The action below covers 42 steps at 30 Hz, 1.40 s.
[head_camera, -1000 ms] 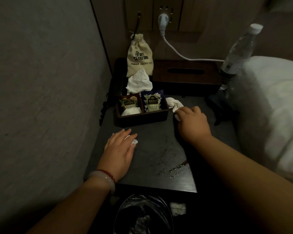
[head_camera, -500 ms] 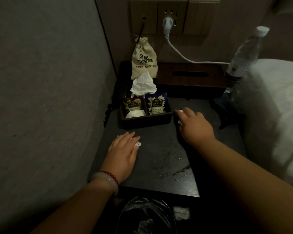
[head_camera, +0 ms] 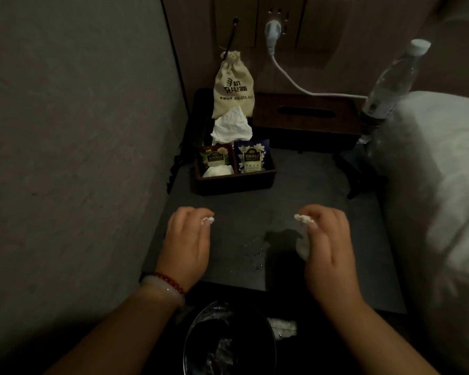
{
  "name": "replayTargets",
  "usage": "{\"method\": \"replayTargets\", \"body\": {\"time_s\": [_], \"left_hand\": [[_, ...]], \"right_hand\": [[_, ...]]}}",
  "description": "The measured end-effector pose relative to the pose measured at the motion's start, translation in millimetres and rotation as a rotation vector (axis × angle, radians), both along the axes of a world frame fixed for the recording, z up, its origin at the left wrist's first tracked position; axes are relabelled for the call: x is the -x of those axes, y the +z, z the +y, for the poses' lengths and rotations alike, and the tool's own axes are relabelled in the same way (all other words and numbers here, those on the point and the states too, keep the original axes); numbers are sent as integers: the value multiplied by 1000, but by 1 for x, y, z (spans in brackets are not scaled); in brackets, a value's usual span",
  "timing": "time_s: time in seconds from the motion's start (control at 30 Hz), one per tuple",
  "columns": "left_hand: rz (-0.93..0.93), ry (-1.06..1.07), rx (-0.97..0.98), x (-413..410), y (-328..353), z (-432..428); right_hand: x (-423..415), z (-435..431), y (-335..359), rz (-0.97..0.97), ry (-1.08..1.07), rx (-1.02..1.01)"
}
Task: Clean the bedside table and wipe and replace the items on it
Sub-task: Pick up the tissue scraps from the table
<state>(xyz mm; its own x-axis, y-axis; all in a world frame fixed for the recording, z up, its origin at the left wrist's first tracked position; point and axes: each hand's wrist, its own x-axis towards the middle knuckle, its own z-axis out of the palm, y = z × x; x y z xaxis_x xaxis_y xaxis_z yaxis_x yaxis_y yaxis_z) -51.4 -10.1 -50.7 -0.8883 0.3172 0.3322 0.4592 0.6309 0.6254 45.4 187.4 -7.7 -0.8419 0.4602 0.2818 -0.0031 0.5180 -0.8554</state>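
Both hands, left (head_camera: 186, 246) and right (head_camera: 328, 247), pinch tissue scraps over the dark table (head_camera: 363, 266) (droplets (head_camera: 255, 253) between), bed (head_camera: 439, 198) right.

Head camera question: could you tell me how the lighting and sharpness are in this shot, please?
Head view: dim throughout, the bin nearly lost in darkness; droplets on the bedside table catch faint glints; the right hand casts a shadow leftward; frame edges bend from the wide lens.
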Motion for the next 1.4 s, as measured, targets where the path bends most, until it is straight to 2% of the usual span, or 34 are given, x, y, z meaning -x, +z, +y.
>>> {"method": "replayTargets", "body": {"time_s": [0.13, 0.23, 0.37, 0.5, 0.67, 0.73, 0.83, 1.0, 1.13, 1.27, 1.4], "left_hand": [[-126, 17, -314, -74, 10, -11], [-279, 145, -386, -123, 0, -17], [-506, 132, -266, -148, -34, -33], [-655, -2, 46, -151, -57, -33], [-818, -156, 190, -154, -62, -33], [-774, -166, 244, -157, -59, -36], [-657, -123, 141, -157, -50, -41], [-358, -71, -60, -142, -25, -44], [-161, -38, -86, -115, 1, -44], [-28, -44, -45, -74, 20, -42], [9, -16, 2, -30, 28, -39]], "right_hand": [[-41, -32, -1, 11, 156, 6], [-70, -51, -16, -50, 323, 27], [-98, -61, -51, -253, 470, -28], [-98, -64, -88, -490, 497, -159], [-98, -67, -108, -852, 593, -141], [-99, -65, -111, -913, 598, -206], [-98, -61, -100, -881, 525, -238], [-101, -50, -65, -626, 439, -145], [-103, -41, -38, -421, 307, -82], [-83, -33, -18, -286, 174, -215], [-37, -19, -11, -268, 100, -426]]}}
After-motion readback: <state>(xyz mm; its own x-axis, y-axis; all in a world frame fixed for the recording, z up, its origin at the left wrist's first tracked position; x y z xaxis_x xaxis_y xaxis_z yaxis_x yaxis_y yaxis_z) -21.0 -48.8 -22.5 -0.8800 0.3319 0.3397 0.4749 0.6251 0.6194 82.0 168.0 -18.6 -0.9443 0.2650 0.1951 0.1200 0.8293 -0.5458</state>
